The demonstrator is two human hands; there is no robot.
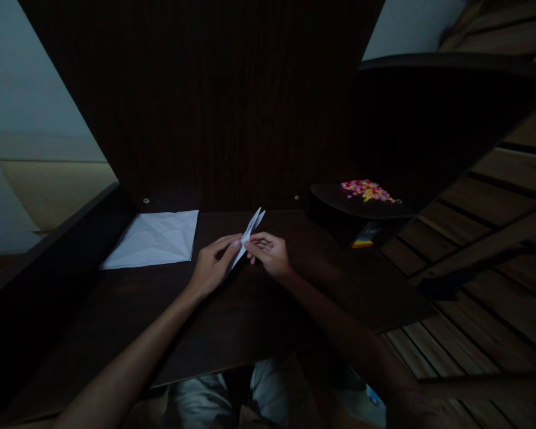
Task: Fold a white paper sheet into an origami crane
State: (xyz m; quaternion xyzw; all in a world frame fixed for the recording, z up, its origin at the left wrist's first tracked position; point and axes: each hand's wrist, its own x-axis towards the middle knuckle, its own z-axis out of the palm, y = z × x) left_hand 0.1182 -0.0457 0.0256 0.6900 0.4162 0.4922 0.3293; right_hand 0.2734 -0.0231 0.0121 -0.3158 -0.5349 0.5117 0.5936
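Left hand [213, 263]: nearly closed, thumb and fingers gripping the paper [246, 236]
Right hand [271, 255]: thumb and forefinger pinching the paper — other fingers loosely curled
Paper: white, folded narrow, mid-desk between the hands, two tips pointing far
Sheet [154, 238]: white, creased, far left on the desk [232, 322]
Shelf [330, 193]: far right; pink, red and yellow bits [367, 190] heaped on top — yellow-edged pack [363, 243] underneath

Open room between the hands [272, 255] and low right shelf [330, 198]; tall dark panel [232, 107] across the back.
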